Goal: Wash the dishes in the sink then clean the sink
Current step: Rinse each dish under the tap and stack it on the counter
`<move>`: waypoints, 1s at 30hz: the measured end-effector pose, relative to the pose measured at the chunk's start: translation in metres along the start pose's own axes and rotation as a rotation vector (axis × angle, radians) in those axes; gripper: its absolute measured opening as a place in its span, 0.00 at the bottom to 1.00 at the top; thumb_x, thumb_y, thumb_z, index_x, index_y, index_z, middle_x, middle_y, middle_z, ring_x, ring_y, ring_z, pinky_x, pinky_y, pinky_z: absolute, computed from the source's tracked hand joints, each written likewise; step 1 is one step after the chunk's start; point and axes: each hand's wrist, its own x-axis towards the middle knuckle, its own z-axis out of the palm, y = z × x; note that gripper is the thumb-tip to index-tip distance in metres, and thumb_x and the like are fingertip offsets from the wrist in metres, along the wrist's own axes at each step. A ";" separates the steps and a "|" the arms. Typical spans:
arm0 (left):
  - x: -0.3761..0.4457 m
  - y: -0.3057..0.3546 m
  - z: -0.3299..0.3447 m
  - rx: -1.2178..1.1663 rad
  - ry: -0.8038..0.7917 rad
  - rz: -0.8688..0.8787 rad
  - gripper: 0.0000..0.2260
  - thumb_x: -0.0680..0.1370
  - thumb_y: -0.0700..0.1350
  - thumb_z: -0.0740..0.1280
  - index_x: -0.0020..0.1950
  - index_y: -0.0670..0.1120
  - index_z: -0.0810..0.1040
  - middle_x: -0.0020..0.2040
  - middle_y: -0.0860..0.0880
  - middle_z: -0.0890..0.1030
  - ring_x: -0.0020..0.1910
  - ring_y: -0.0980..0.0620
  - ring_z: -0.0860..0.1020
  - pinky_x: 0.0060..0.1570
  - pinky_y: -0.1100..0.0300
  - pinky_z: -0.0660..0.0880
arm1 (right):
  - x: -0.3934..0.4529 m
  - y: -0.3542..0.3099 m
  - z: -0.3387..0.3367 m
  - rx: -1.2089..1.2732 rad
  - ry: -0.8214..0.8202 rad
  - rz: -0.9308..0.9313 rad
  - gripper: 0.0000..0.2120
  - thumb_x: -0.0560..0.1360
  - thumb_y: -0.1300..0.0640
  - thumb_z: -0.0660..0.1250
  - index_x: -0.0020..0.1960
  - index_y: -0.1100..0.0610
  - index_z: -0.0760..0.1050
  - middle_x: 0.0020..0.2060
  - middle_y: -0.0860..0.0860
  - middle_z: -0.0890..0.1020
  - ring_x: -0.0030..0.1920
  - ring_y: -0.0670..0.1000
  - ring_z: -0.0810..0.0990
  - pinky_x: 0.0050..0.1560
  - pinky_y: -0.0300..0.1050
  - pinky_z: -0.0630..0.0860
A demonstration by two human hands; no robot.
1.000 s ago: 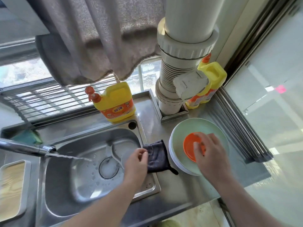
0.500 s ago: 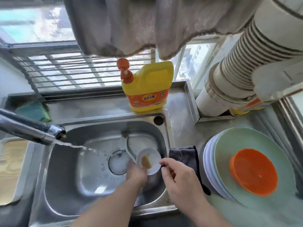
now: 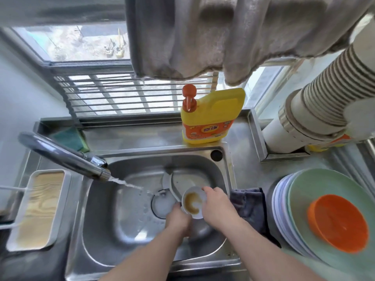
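Observation:
Over the steel sink (image 3: 113, 226) I hold a small white saucer (image 3: 193, 201) smeared with brown sauce. My left hand (image 3: 178, 219) grips its near-left rim and my right hand (image 3: 218, 205) grips its right rim. A white plate (image 3: 188, 180) leans in the basin just behind the saucer. Water runs from the faucet (image 3: 67, 157) toward the drain (image 3: 162, 205).
A yellow detergent bottle (image 3: 211, 116) stands behind the sink. A dark cloth (image 3: 249, 207) hangs over the sink's right edge. At right, stacked plates (image 3: 300, 199) carry an orange bowl (image 3: 338, 223). A white tray (image 3: 40, 207) lies left; a green sponge (image 3: 71, 138) sits back left.
My right hand left the orange bowl on the plate stack and came over to the saucer, which it now grips together with my left hand. The view swung left over the sink.

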 end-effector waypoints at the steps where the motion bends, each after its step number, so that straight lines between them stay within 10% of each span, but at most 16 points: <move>1: 0.011 -0.005 0.001 0.055 0.017 0.016 0.20 0.68 0.53 0.67 0.59 0.61 0.72 0.49 0.43 0.84 0.49 0.34 0.85 0.44 0.37 0.85 | 0.006 -0.004 0.003 -0.029 -0.010 -0.002 0.23 0.81 0.61 0.59 0.76 0.54 0.66 0.70 0.58 0.70 0.66 0.62 0.74 0.63 0.50 0.72; 11: -0.022 0.015 -0.007 0.041 0.131 0.240 0.12 0.76 0.43 0.66 0.56 0.56 0.70 0.45 0.51 0.83 0.43 0.50 0.81 0.37 0.57 0.76 | 0.066 -0.013 0.036 -0.297 -0.115 0.192 0.40 0.77 0.63 0.68 0.82 0.56 0.51 0.76 0.60 0.59 0.69 0.63 0.74 0.66 0.54 0.76; 23: -0.044 0.012 0.015 -0.352 0.131 0.026 0.17 0.71 0.57 0.68 0.58 0.54 0.78 0.49 0.49 0.85 0.48 0.47 0.84 0.52 0.49 0.83 | 0.036 -0.004 0.037 -0.650 0.079 -0.077 0.19 0.83 0.67 0.54 0.73 0.62 0.68 0.68 0.60 0.71 0.67 0.60 0.74 0.63 0.52 0.74; 26: -0.048 0.008 0.007 -0.175 0.264 0.045 0.13 0.77 0.45 0.67 0.61 0.54 0.73 0.47 0.47 0.82 0.43 0.46 0.81 0.43 0.53 0.80 | 0.028 -0.009 0.041 -0.643 0.158 -0.143 0.12 0.80 0.65 0.63 0.62 0.59 0.73 0.59 0.59 0.77 0.56 0.62 0.81 0.50 0.55 0.80; 30: -0.045 0.005 -0.004 0.008 0.303 0.065 0.07 0.78 0.41 0.63 0.53 0.53 0.70 0.45 0.47 0.80 0.42 0.46 0.79 0.49 0.49 0.82 | 0.037 0.003 0.059 -0.578 0.149 -0.154 0.22 0.47 0.65 0.85 0.35 0.59 0.77 0.29 0.57 0.77 0.20 0.59 0.77 0.16 0.44 0.70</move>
